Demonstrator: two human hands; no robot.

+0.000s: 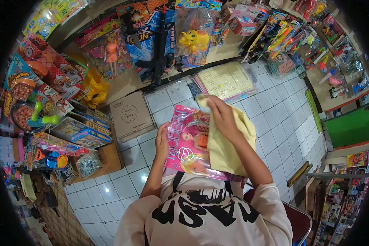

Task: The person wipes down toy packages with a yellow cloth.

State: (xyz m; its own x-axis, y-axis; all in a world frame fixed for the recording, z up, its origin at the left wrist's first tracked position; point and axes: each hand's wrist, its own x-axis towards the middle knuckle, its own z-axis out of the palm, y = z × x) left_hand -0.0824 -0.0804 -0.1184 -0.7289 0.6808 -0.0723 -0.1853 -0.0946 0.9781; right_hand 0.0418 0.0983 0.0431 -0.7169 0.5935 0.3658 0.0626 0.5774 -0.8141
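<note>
A pink packaged doll set point(184, 141), with a doll and small accessories behind clear plastic, lies across my lap. My left hand point(162, 141) grips its left edge, fingers close together along the card. In my right hand point(222, 116) is a pale yellow cloth point(232, 151), pinched near its upper corner. The cloth drapes over the right part of the package and hides it. The tips of my right fingers are partly covered by the cloth.
White floor tiles point(139, 158) surround me. A brown wall clock box point(131, 115) lies at the left, and a stack of printed yellow sheets point(225, 80) lies ahead. Hanging toys, including a black toy gun point(159, 53), line the back. Shelves of goods point(336, 201) stand at the right.
</note>
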